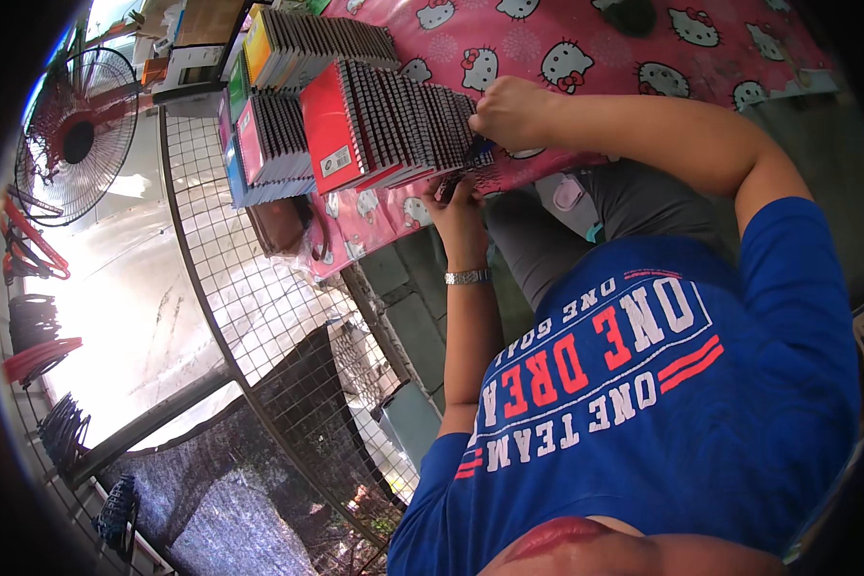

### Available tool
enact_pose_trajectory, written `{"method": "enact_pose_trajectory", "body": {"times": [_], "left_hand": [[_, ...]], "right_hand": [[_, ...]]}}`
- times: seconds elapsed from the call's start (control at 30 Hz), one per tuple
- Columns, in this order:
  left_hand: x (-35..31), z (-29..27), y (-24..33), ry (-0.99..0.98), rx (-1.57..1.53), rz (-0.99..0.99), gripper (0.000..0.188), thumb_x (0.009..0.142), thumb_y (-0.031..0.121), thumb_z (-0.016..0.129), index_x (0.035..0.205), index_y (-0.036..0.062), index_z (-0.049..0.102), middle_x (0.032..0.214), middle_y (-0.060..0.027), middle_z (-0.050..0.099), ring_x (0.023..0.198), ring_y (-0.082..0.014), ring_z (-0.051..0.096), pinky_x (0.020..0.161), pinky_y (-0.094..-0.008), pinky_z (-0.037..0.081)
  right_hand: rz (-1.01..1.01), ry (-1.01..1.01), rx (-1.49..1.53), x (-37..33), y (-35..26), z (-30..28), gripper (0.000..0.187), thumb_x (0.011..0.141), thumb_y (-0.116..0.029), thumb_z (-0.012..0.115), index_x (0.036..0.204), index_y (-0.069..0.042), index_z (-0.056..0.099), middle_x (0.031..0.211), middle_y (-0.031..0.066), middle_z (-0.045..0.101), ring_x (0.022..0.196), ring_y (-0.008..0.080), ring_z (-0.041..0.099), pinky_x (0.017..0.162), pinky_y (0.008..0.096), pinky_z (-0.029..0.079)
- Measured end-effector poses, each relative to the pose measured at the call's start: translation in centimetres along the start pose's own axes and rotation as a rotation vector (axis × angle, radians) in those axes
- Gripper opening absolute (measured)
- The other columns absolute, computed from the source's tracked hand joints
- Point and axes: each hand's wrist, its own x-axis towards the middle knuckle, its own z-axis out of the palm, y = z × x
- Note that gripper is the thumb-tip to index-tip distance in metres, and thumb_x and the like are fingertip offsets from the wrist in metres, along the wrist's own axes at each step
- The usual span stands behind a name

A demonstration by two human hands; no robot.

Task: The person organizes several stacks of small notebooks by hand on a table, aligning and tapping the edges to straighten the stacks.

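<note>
A row of spiral notebooks (394, 130) with a red cover at its left end stands on a table under a pink cloth with white cartoon cats (586, 48). My right hand (511, 110) is closed in a fist at the row's right end, pinching the top of the last dark notebook (478, 154). My left hand (459, 216), with a metal wristwatch, reaches up from below the table edge, its fingers gripping the lower edge of the same end notebooks. My blue printed shirt fills the lower right.
More stacks of notebooks (274, 139) in pink, green, yellow and blue lie at the table's left end. A wire mesh panel (259, 307) stands left of my knees. A standing fan (77, 134) and hanging red and black coils (34, 355) are at the far left.
</note>
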Motion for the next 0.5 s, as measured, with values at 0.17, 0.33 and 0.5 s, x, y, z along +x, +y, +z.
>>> {"method": "enact_pose_trajectory", "body": {"times": [0.17, 0.33, 0.5], "left_hand": [[-0.2, 0.5, -0.2, -0.028, -0.137, 0.003, 0.047, 0.078, -0.004, 0.069, 0.111, 0.0042, 0.036, 0.085, -0.0069, 0.056, 0.062, -0.0144, 0.055, 0.054, -0.0266, 0.045], [0.3, 0.2, -0.3, -0.012, -0.034, 0.008, 0.050, 0.077, -0.004, 0.070, 0.112, 0.0053, 0.036, 0.085, -0.0078, 0.058, 0.061, -0.0143, 0.055, 0.052, -0.0260, 0.045], [0.1, 0.2, -0.3, -0.027, -0.089, -0.009, 0.054, 0.077, -0.003, 0.071, 0.115, 0.0074, 0.034, 0.084, -0.0075, 0.056, 0.061, -0.0156, 0.056, 0.053, -0.0275, 0.046]], "right_hand": [[-0.145, 0.436, -0.142, 0.1, 0.4, 1.8, 0.014, 0.077, -0.015, 0.057, 0.077, -0.006, 0.067, 0.075, 0.0107, 0.069, 0.078, 0.0271, 0.068, 0.079, 0.0378, 0.053], [0.006, -0.114, -0.004, 0.4, -0.6, 0.0, 0.015, 0.080, -0.016, 0.055, 0.084, -0.007, 0.066, 0.080, 0.0087, 0.066, 0.084, 0.0250, 0.066, 0.087, 0.0381, 0.049], [0.044, 0.058, 0.033, -0.5, 0.8, 2.2, 0.014, 0.080, -0.016, 0.056, 0.081, -0.007, 0.066, 0.081, 0.0089, 0.066, 0.084, 0.0243, 0.066, 0.087, 0.0364, 0.049]]}}
